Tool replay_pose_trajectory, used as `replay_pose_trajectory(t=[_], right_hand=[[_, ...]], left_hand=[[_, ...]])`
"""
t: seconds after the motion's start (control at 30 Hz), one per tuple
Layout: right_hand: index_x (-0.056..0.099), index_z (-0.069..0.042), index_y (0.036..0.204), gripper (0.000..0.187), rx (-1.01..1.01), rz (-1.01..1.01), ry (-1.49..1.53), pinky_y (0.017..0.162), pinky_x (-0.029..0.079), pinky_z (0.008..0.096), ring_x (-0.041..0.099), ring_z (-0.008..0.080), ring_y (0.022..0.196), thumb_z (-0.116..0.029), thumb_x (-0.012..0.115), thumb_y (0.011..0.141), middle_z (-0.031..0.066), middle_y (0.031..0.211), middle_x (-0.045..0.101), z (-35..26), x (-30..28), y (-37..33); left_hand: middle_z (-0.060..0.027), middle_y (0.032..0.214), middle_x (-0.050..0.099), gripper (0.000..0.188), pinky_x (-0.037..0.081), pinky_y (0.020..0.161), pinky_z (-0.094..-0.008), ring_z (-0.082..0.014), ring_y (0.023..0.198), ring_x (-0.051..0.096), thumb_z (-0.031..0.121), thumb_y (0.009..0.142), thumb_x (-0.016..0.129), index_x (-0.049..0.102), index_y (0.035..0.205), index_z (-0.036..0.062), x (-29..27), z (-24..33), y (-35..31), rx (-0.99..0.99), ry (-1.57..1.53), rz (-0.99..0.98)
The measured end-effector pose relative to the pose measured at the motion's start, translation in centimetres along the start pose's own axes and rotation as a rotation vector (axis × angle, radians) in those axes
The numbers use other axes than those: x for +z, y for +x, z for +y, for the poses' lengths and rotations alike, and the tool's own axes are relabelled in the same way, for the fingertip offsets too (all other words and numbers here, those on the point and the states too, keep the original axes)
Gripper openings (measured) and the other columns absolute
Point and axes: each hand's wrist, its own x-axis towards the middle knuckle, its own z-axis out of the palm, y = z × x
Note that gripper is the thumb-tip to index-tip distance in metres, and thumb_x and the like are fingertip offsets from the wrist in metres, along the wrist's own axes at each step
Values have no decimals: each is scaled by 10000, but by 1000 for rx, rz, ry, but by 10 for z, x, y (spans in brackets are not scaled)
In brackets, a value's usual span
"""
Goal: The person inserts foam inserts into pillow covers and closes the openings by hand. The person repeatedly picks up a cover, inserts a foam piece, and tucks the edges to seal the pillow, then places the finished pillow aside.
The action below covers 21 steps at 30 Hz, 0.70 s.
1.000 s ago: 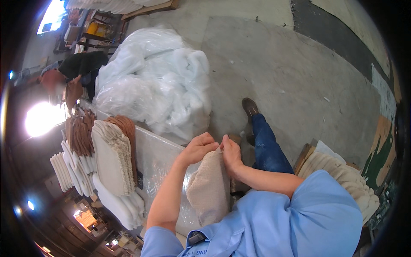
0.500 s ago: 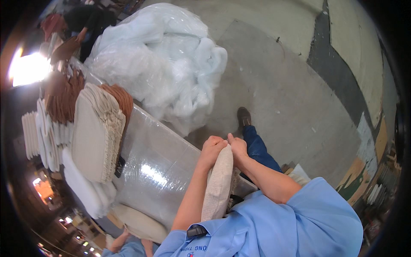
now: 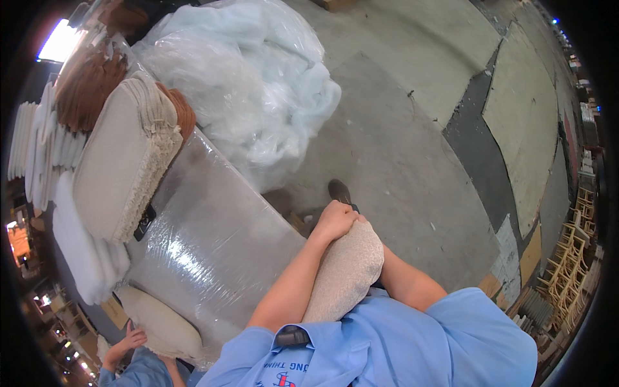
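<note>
A padded beige cushion with a textured cover stands upright against the front of my light-blue shirt, its broad side now turned into view. My left hand is closed on its far top edge, knuckles up. At the same corner my right hand is mostly hidden behind the cushion; only a bit of it shows beside the left one, while the right forearm runs along the cushion's right side. To the left lies a table wrapped in shiny clear plastic. A stack of beige fabric covers rests on it.
A big bundle of white wadding in clear plastic sits beyond the table. Brown covers and white pads flank the beige stack. At lower left, a co-worker's hand touches another beige cushion. Wooden frames stand far right.
The cushion has turned from edge-on to showing its broad face, and my right hand has gone behind it. The whole view has shifted, bringing wooden frames in at the right.
</note>
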Motion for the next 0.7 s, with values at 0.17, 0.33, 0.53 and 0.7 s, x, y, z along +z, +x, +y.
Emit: replay_pose_trajectory(t=[0.17, 0.33, 0.53, 0.7], right_hand=[[711, -90, 1073, 486, 137, 24, 174, 808, 580, 429, 724, 270, 903, -547, 546, 1090, 84, 1001, 749, 10, -3, 0], [712, -93, 1041, 462, 288, 61, 181, 781, 574, 421, 714, 260, 866, -539, 595, 1065, 71, 958, 736, -3, -4, -2], [714, -96, 1002, 439, 370, 63, 61, 748, 566, 412, 702, 247, 822, -530, 654, 1036, 55, 905, 720, -5, 13, 27], [715, -99, 969, 425, 419, 11, 7, 721, 559, 404, 691, 237, 785, -522, 703, 1011, 42, 862, 706, -8, 18, 28]], left_hand=[[-288, 906, 731, 328, 554, 834, -488, -421, 891, 713, 267, 881, 700, 792, 916, -46, -3, -20, -2, -89, -131, 78], [-259, 771, 729, 338, 563, 714, -460, -380, 707, 721, 257, 854, 703, 777, 845, -72, -1, -34, -7, -82, -256, 135], [-278, 839, 738, 437, 569, 743, -460, -385, 782, 731, 330, 826, 790, 771, 835, -107, -6, -40, -10, -216, -348, 102], [-275, 919, 759, 433, 572, 794, -469, -392, 858, 745, 352, 878, 736, 786, 887, -78, -5, -46, -10, -239, -184, 107]])
